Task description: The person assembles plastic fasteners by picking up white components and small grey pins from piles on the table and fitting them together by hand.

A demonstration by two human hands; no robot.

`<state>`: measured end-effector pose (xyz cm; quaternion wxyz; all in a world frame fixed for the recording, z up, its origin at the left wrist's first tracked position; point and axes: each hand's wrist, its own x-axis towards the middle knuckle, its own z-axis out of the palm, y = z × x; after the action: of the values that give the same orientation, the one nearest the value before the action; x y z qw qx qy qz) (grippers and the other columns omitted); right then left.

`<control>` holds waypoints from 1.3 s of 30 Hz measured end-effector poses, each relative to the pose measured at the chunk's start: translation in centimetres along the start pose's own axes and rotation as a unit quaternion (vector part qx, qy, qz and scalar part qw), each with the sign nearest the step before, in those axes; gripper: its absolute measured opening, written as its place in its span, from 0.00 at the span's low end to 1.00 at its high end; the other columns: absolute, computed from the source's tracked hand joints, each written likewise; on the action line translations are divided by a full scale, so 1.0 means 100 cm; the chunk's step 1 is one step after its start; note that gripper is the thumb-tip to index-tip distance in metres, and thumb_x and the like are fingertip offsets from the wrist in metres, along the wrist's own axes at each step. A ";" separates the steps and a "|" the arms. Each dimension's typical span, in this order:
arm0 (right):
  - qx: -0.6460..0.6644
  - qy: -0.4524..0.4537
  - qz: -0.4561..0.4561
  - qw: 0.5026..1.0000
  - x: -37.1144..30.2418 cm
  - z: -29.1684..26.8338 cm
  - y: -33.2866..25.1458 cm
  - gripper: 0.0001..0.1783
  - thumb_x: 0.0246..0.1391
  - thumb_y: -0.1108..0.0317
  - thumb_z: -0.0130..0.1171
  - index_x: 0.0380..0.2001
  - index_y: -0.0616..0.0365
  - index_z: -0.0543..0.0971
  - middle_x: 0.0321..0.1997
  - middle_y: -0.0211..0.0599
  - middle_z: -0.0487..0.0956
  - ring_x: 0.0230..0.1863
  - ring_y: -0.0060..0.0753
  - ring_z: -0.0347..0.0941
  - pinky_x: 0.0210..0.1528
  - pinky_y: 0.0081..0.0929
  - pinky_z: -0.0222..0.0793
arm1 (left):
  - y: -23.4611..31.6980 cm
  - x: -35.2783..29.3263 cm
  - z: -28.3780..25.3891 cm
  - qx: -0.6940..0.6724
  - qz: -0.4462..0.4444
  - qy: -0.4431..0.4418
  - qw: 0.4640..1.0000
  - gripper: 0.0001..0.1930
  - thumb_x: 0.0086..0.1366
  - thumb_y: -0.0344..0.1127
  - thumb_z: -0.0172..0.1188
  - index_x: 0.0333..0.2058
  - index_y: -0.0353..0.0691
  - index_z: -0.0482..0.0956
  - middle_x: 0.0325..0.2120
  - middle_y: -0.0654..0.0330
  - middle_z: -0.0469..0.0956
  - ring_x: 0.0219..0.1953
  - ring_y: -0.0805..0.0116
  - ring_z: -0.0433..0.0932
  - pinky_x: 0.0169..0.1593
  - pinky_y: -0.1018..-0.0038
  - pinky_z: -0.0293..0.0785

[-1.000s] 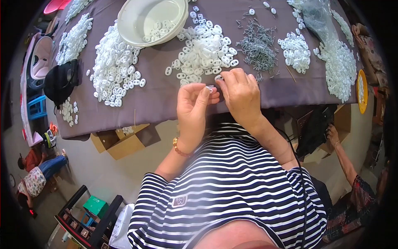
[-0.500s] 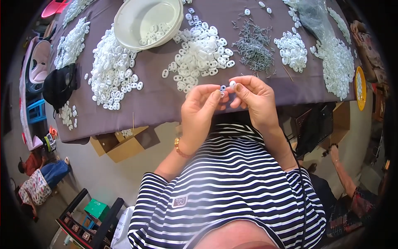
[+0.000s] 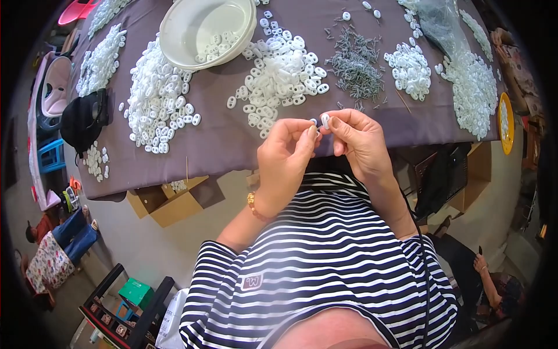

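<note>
Above the table's near edge, my left hand (image 3: 289,152) and my right hand (image 3: 359,139) meet with their fingertips almost touching. The right thumb and fingers pinch a small white oval plastic piece (image 3: 325,121), tilted on its edge. Between the left thumb and forefinger sits another small plastic part (image 3: 314,122), bluish-white and mostly covered by the fingers. Just beyond the hands lie a heap of white two-holed oval pieces (image 3: 282,75) and a heap of small grey screws (image 3: 359,67).
A cream basin (image 3: 247,38) holds some white pieces. More white heaps (image 3: 154,107) cover the brown tablecloth (image 3: 221,131), with a clear bag (image 3: 444,32) at the right. Cardboard boxes (image 3: 174,206) stand below. Other people (image 3: 485,279) are at both sides.
My hands have come slightly closer together. The white piece in my right fingers has turned, and the left-hand part is more covered. At the lower right, another person's arm has shifted down.
</note>
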<state>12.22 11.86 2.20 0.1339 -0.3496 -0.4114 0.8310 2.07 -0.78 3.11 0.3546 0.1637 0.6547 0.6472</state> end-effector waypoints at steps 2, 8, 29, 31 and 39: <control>-0.012 0.001 -0.008 1.000 0.000 0.000 0.002 0.11 0.62 0.67 0.62 0.43 0.63 0.81 0.34 0.33 0.83 0.22 0.12 0.70 0.23 0.09 0.65 | -0.001 0.001 0.000 0.007 -0.001 0.001 1.000 0.07 0.69 0.29 0.60 0.42 0.32 0.76 0.33 0.60 0.82 0.33 0.79 0.80 0.33 0.83 0.76; -0.047 0.004 -0.029 0.998 -0.001 0.003 0.002 0.11 0.61 0.67 0.63 0.42 0.62 0.82 0.34 0.31 0.83 0.24 0.11 0.69 0.25 0.09 0.64 | -0.002 0.002 0.000 -0.002 0.007 0.017 1.000 0.07 0.67 0.30 0.61 0.39 0.32 0.78 0.30 0.60 0.84 0.30 0.80 0.80 0.32 0.83 0.76; -0.099 0.026 -0.071 0.992 -0.004 0.006 0.002 0.10 0.60 0.69 0.63 0.42 0.62 0.82 0.34 0.30 0.83 0.25 0.10 0.69 0.26 0.10 0.64 | -0.007 0.004 -0.003 0.039 0.034 0.020 0.998 0.05 0.65 0.27 0.62 0.37 0.32 0.79 0.28 0.60 0.84 0.30 0.78 0.81 0.36 0.80 0.77; -0.099 0.031 -0.070 0.992 -0.004 0.006 0.003 0.10 0.60 0.69 0.63 0.42 0.61 0.82 0.34 0.29 0.83 0.25 0.10 0.69 0.26 0.10 0.64 | -0.001 0.003 -0.002 0.011 -0.011 0.011 1.000 0.06 0.67 0.28 0.61 0.40 0.33 0.78 0.31 0.60 0.84 0.32 0.77 0.81 0.36 0.79 0.78; -0.394 0.116 -0.300 0.861 0.005 0.001 0.016 0.10 0.58 0.73 0.63 0.43 0.61 0.81 0.35 0.30 0.79 0.26 0.18 0.71 0.27 0.18 0.65 | -0.005 0.012 -0.025 -0.055 -0.009 0.056 0.997 0.10 0.70 0.33 0.58 0.45 0.34 0.76 0.34 0.57 0.83 0.33 0.74 0.81 0.34 0.81 0.75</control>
<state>11.88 11.04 0.80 0.2747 -0.3266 -0.7712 0.4724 -0.31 -1.88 2.07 0.3311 0.1018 0.6386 0.6871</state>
